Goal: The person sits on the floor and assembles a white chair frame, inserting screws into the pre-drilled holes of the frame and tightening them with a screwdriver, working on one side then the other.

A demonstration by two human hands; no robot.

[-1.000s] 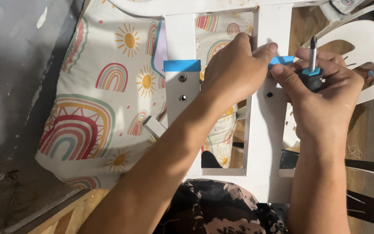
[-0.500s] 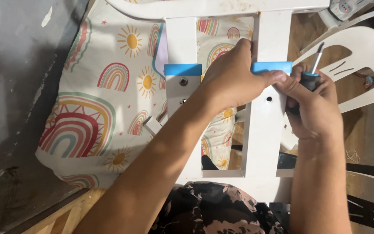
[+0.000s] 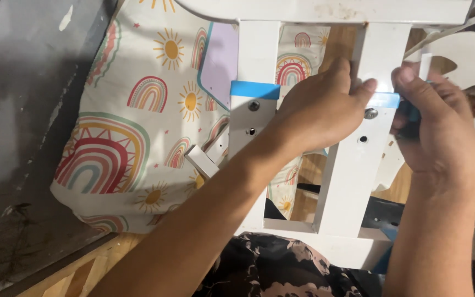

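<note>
A person's two hands are working on a white wooden frame (image 3: 353, 165) that is lying across their lap, seen from above. The left hand (image 3: 317, 110) is reaching in between the frame's two upright slats, its fingers curled over the right slat (image 3: 358, 159) and the thumb pressing against that slat's edge just above a band of blue tape (image 3: 386, 100). The right hand (image 3: 438, 126) is sitting just beside the same slat, closed in a fist around a dark, blue-trimmed tool handle (image 3: 410, 118) — most of it is hidden by the fingers, so what kind of tool it is cannot be told. A screw head (image 3: 370, 114) is showing in the slat right under the tape, between the two hands, with a small hole below it. The left slat (image 3: 254, 126) is carrying its own strip of blue tape (image 3: 255, 89) and a screw (image 3: 254, 105). Under the frame, a cushion (image 3: 138, 126) printed with rainbows and suns is lying on the floor — a white curved piece (image 3: 468, 66) is resting at the right edge.
</note>
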